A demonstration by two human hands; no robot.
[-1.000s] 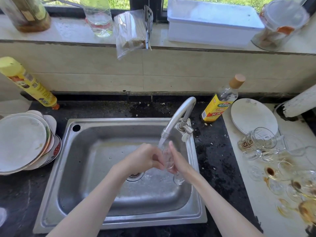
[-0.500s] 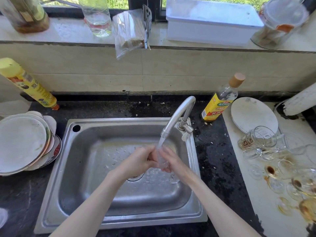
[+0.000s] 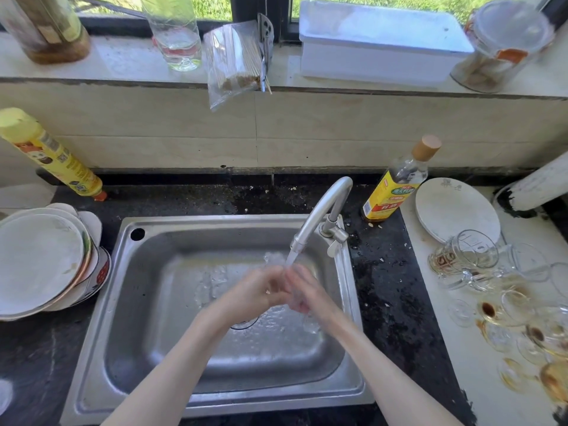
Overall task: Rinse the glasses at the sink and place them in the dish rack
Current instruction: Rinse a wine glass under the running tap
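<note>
Over the steel sink, my left hand and my right hand meet around a clear stemmed glass under the running faucet. My right hand grips the glass, whose foot shows below that hand. My left hand's curled fingers work at the glass; its bowl is mostly hidden between the hands. Water splashes off them. Several dirty glasses with brown residue lie on the white counter to the right, beside a glass mug on its side.
Stacked plates sit left of the sink, with a yellow detergent bottle behind them. A yellow-labelled bottle and a white plate stand right of the faucet. The windowsill holds jars, a glass, a bag and a white box.
Both hands with the glass have risen closer to the spout, and the water now hits them directly and sprays wider across the basin.
</note>
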